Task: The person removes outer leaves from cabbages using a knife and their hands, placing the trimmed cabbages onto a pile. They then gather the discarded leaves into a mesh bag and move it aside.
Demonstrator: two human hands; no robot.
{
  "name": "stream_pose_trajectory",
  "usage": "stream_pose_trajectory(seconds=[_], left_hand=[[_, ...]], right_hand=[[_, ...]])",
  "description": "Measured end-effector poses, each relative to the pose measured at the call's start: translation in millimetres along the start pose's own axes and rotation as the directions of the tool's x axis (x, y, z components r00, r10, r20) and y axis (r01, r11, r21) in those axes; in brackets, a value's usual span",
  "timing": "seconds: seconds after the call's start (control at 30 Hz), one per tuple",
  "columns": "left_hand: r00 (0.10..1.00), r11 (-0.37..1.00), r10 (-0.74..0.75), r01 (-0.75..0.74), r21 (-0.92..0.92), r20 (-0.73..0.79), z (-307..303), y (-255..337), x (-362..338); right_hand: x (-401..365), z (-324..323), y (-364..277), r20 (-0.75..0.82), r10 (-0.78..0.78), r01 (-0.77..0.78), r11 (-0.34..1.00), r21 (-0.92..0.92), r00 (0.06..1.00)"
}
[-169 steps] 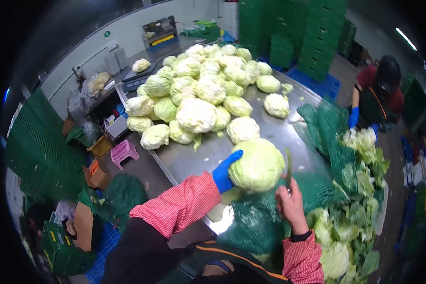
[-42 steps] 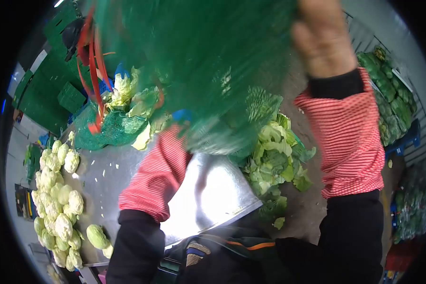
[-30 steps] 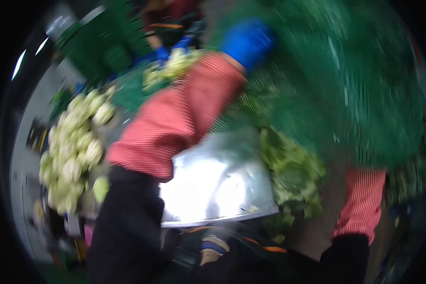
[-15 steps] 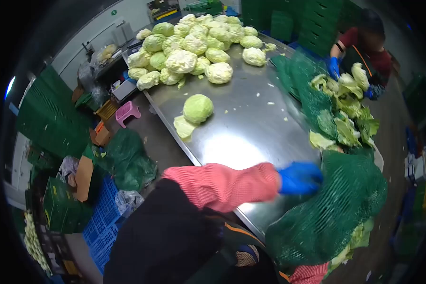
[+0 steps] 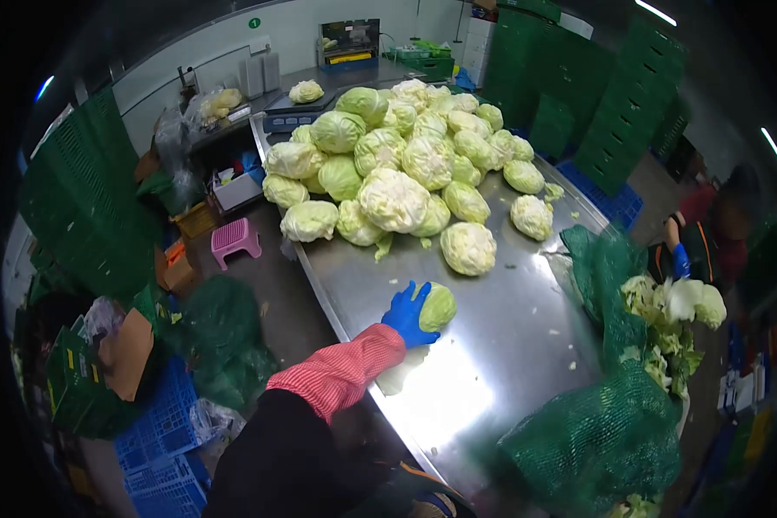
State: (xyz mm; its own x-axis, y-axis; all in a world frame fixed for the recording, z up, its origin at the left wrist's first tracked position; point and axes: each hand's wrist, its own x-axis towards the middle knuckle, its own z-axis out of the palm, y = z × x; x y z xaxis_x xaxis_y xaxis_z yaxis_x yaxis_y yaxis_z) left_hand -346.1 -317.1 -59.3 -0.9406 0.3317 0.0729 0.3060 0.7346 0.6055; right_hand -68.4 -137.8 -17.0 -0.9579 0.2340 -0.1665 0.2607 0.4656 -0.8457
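Observation:
My left hand (image 5: 408, 316), in a blue glove with a red checked sleeve, reaches over the steel table. Its fingers are spread against the left side of a single green cabbage (image 5: 439, 307). A pale loose leaf (image 5: 403, 371) lies below the wrist, partly covered by glare. My right hand is out of view. A green mesh bag (image 5: 600, 436) sits at the near right edge of the table, with leaves showing under it.
A large heap of cabbages (image 5: 394, 200) covers the far part of the steel table (image 5: 527, 345). Across the right edge, a co-worker (image 5: 699, 229) in blue gloves handles cabbage leaves (image 5: 656, 302). On the left floor are a pink stool (image 5: 235, 240) and blue pallets (image 5: 160, 432).
My left hand has moved from the mesh bag, away and to the left, onto the lone cabbage. The view has shifted upward. My right sleeve has left the picture.

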Motion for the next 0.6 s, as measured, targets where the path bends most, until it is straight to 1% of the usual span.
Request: stream_pose_trajectory(seconds=[0.03, 0.07, 0.1, 0.13, 0.17, 0.2, 0.23, 0.33, 0.37, 0.4, 0.43, 0.47, 0.5, 0.53, 0.57, 0.6], left_hand=[[0.998, 0.977, 0.055, -0.063, -0.203, -0.043, 7.8, -30.9, 18.4], [0.991, 0.911, 0.102, -0.130, -0.392, -0.092, -5.0, -38.5, 27.8], [0.999, 0.777, -0.040, 0.011, -0.629, -0.032, -14.8, -43.5, 34.0], [0.970, 0.425, -0.150, 0.237, -0.873, 0.190, -24.8, -48.0, 37.5], [0.892, -0.019, -0.151, 0.428, -0.904, 0.426, -44.4, -43.3, 38.7], [0.787, -0.451, -0.041, 0.535, -0.714, 0.615, -57.8, -44.4, 43.4], [0.824, -0.531, 0.017, 0.488, -0.693, 0.567, -55.6, -57.7, 49.1], [0.820, -0.511, 0.062, 0.516, -0.688, 0.569, -86.6, -57.1, 80.2], [0.873, -0.503, 0.143, 0.470, -0.726, 0.466, -79.5, -67.4, 110.3], [0.880, -0.506, 0.149, 0.460, -0.730, 0.451, -92.6, -63.1, 136.3], [0.874, -0.409, 0.080, 0.467, -0.784, 0.479, -110.5, -58.9, 166.6], [0.934, -0.378, -0.011, 0.326, -0.867, 0.356, -130.8, -35.4, 193.4], [0.975, -0.393, 0.045, 0.216, -0.894, 0.216, -135.1, -41.9, 247.2], [0.996, -0.421, 0.022, 0.086, -0.903, 0.085, -167.4, -11.3, 263.0], [0.986, -0.408, -0.099, 0.080, -0.909, 0.132, -196.0, 2.1, 276.3], [0.947, -0.427, -0.282, 0.018, -0.904, 0.152, -209.4, 15.7, 294.3]], right_hand=[[15.7, 7.0, -7.4, 0.014, 0.007, -0.007, 1.000, 0.001, 1.000], [27.0, 10.7, -13.2, 0.022, 0.011, -0.011, 1.000, 0.001, 1.000], [37.8, 10.8, -19.1, 0.025, 0.019, -0.019, 1.000, -0.002, 1.000], [46.9, 10.7, -23.3, 0.027, 0.026, -0.026, 1.000, -0.007, 0.999], [56.6, 10.3, -27.4, 0.026, 0.035, -0.035, 0.999, -0.013, 0.999], [64.2, 8.3, -29.5, 0.024, 0.050, -0.049, 0.999, -0.022, 0.998], [73.2, 8.0, -32.5, 0.025, 0.053, -0.052, 0.998, -0.031, 0.998], [92.0, 8.7, -40.9, 0.023, 0.077, -0.076, 0.996, -0.048, 0.997], [93.8, 8.6, -40.1, 0.013, 0.099, -0.099, 0.994, -0.054, 0.995], [97.6, 8.6, -43.2, 0.010, 0.109, -0.108, 0.992, -0.058, 0.994], [99.9, 9.1, -43.0, 0.004, 0.121, -0.120, 0.991, -0.061, 0.993], [101.4, 10.3, -43.9, 0.002, 0.127, -0.126, 0.990, -0.066, 0.992], [103.0, 11.4, -44.7, -0.002, 0.134, -0.134, 0.989, -0.066, 0.991], [102.9, 12.2, -47.3, -0.001, 0.142, -0.142, 0.988, -0.068, 0.990], [102.7, 12.4, -47.2, -0.003, 0.147, -0.147, 0.986, -0.073, 0.989], [102.3, 12.2, -47.4, -0.011, 0.151, -0.152, 0.986, -0.074, 0.988]])
